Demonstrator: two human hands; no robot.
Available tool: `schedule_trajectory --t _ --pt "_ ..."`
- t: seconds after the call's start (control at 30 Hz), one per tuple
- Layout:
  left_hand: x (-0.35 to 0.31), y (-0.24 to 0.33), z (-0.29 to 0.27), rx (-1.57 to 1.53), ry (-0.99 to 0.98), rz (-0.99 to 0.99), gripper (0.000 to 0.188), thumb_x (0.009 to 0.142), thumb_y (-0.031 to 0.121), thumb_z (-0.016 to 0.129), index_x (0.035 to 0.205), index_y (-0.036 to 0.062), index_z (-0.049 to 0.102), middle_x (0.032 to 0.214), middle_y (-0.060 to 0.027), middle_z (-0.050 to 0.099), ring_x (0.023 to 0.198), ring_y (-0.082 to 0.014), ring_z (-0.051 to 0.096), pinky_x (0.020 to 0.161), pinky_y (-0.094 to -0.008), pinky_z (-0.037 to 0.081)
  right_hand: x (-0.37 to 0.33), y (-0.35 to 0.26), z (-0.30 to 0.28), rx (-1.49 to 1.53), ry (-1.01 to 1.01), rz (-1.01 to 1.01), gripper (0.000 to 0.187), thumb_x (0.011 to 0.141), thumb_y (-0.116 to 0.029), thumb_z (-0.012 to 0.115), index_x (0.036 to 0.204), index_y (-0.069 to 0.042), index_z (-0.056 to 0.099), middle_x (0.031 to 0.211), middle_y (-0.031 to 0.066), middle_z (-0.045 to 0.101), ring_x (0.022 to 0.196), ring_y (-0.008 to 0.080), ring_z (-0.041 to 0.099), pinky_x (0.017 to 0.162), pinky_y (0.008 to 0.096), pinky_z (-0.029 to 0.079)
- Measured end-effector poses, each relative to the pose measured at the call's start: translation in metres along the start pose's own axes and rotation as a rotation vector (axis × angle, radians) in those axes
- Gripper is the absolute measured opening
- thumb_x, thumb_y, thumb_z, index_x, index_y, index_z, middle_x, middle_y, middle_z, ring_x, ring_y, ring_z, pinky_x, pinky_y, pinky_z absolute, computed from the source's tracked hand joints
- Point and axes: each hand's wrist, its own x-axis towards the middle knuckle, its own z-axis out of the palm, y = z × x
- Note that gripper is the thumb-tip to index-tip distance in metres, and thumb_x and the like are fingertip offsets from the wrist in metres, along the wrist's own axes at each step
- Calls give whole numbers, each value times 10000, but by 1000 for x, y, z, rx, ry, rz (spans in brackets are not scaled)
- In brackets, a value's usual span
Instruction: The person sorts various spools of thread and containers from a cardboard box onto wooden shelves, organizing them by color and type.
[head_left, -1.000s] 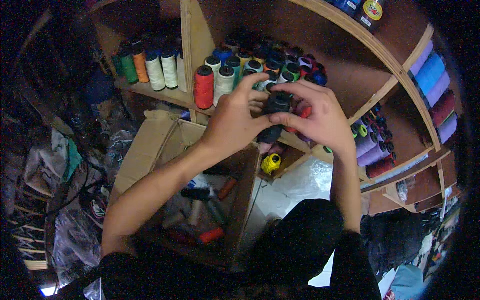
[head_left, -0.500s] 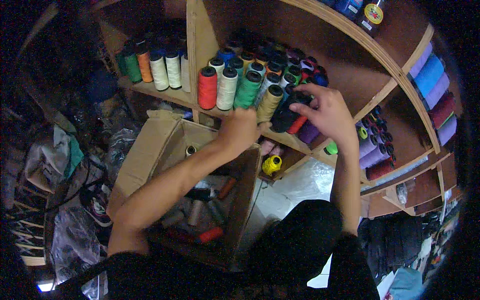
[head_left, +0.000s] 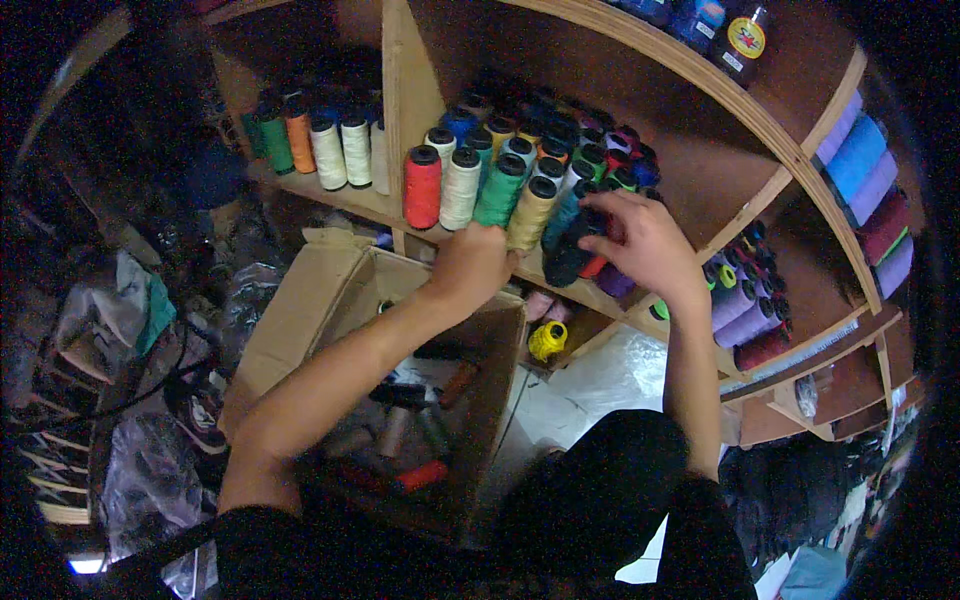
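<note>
Upright thread spools fill a wooden shelf compartment ahead of me. Along its front stand a red spool (head_left: 422, 190), a cream spool (head_left: 460, 192), a green spool (head_left: 500, 192) and a tan spool (head_left: 531, 216). My right hand (head_left: 645, 245) grips a black thread spool (head_left: 570, 254) at the row's right end, thumb and fingers closed round its upper part. Some red thread (head_left: 593, 266) shows beneath that hand. My left hand (head_left: 470, 268) is curled closed at the shelf's front edge, below the green and tan spools. Its fingers are mostly hidden, so anything within them cannot be made out.
Below my left forearm is an open cardboard box (head_left: 290, 325) with several loose spools inside. A yellow spool (head_left: 548, 341) lies in a lower cubby. Cream, orange and green spools (head_left: 276, 145) stand in the left compartment. Purple spools (head_left: 735, 305) fill the right one.
The view has shifted slightly, so the shelf sits a little lower. Both hands keep nearly the same places by the front spools; the right still grips the black spool.
</note>
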Motion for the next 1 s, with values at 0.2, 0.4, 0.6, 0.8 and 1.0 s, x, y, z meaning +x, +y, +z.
schedule_trajectory --t 0.2,0.4,0.6,0.8,1.0 --pt "-3 -7 -1 -20 17 -30 314 753 267 669 822 -32 599 732 -257 588 686 -409 600 587 -476 493 1 -2 -4 4 -3 -13 358 706 -234 690 995 -41 608 984 156 603 930 341 575 829 395 458" --pt "-2 -3 -1 -31 32 -15 282 740 253 676 787 -16 605 694 -239 593 666 -399 607 587 -468 499 8 -5 10 59 106 -78 354 722 -216 677 1019 -42 594 978 138 600 930 328 573 829 390 460" --pt "-3 -7 -1 -4 43 -5 259 731 233 673 750 -17 608 665 -235 593 655 -390 614 571 -451 503 9 -2 17 57 78 -81 372 726 -214 673 1046 -48 582 997 140 579 926 336 569 828 391 466" --pt "-9 -9 8 -82 -15 24 280 744 269 662 837 9 613 704 -205 610 672 -373 614 614 -464 497 8 -9 10 54 15 -50 376 714 -169 662 1056 -36 582 1007 151 570 920 339 568 837 387 467" --pt "-10 23 16 -172 -102 91 287 756 288 641 824 11 605 696 -205 607 675 -377 609 615 -472 489 6 3 5 -11 18 -156 378 657 -63 663 1024 -9 592 996 161 574 898 329 574 807 365 474"
